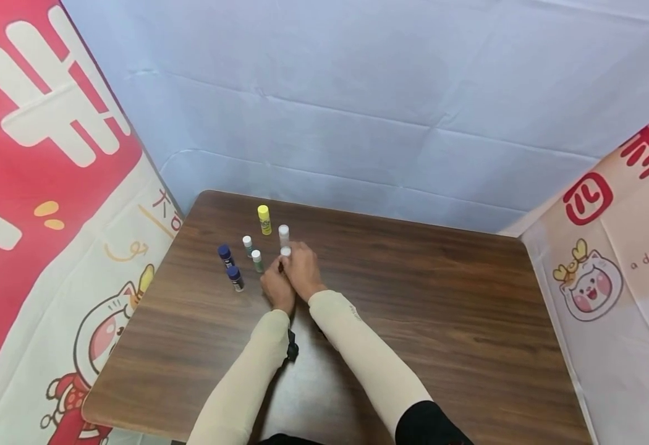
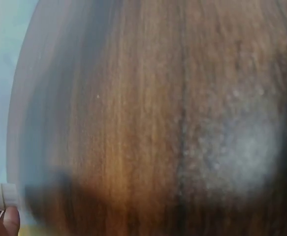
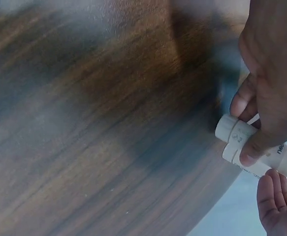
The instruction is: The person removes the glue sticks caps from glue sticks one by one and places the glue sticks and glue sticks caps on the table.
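Note:
Both hands meet around a white glue stick (image 1: 285,251) at the left-centre of the table. My right hand (image 1: 304,264) holds it, its thumb lying along the barrel in the right wrist view. Fingers and thumb of my left hand (image 1: 278,286) pinch its lower end, seen at the right edge of that view. A second white glue stick (image 1: 284,232) stands directly behind the first, lying parallel and close beside it in the right wrist view. In the left wrist view only a fingertip and part of a white barrel (image 2: 3,194) show at the lower left corner.
Left of the hands stand two small white-capped green sticks (image 1: 257,259) and two dark blue ones (image 1: 235,278). A yellow stick (image 1: 264,220) stands farther back. The brown wooden table (image 1: 441,334) meets a pale cloth backdrop (image 1: 358,93) behind and printed cloths at both sides.

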The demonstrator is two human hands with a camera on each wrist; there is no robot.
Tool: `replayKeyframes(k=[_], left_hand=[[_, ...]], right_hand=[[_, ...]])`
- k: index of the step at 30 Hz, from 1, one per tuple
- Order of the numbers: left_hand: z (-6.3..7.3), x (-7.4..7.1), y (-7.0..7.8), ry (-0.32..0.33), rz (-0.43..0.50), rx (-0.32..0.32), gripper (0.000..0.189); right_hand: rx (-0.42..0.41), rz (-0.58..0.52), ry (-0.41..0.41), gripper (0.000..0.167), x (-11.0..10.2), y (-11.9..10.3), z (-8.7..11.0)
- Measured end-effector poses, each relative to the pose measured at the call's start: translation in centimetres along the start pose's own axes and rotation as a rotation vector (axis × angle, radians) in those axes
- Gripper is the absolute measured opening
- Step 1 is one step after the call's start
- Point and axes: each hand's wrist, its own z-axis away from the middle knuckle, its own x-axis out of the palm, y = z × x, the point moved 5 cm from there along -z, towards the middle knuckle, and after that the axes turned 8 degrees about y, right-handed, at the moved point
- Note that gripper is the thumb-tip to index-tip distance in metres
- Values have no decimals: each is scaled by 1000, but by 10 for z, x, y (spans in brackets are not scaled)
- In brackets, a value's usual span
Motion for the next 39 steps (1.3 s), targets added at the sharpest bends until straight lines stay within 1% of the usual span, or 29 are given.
replayKeyframes(k=[2,4,8,10,13,15,19,21,25,28,31,35,39], left_hand=[[1,0,6,5,-9,32,25],[1,1,13,5,-23,80,27],[2,3,26,11,-13,188,21],[2,4,32,19,-1,234,17],[3,6,38,21,16,281,13],[3,9,40,7,27,301,11],[3,15,43,-49,38,315,18],[3,18,45,-81,34,314,23],[2,24,48,-156,35,285,19],[3,27,51,-197,43,261,15],[3,30,55,-223,40,251,20],[1,34,59,-259,22,256,25],[-4,40,61,-295,3,268,21]], right_hand=[[25,-20,24,31,-4,2,-1],[42,-38,58,32,-9,5,-2],[63,-49,125,30,-20,9,-5],[65,-45,140,29,-25,11,-6],[52,-34,157,26,-34,14,-7],[40,-28,159,26,-39,16,-8],[9,-22,132,29,-47,20,-10],[10,-31,106,33,-52,23,-11],[36,-63,74,35,-63,30,-15],[47,-80,93,34,-74,36,-18],[44,-74,128,34,-85,43,-21],[60,-50,171,35,-99,58,-23],[108,-46,204,36,-110,77,-22]])
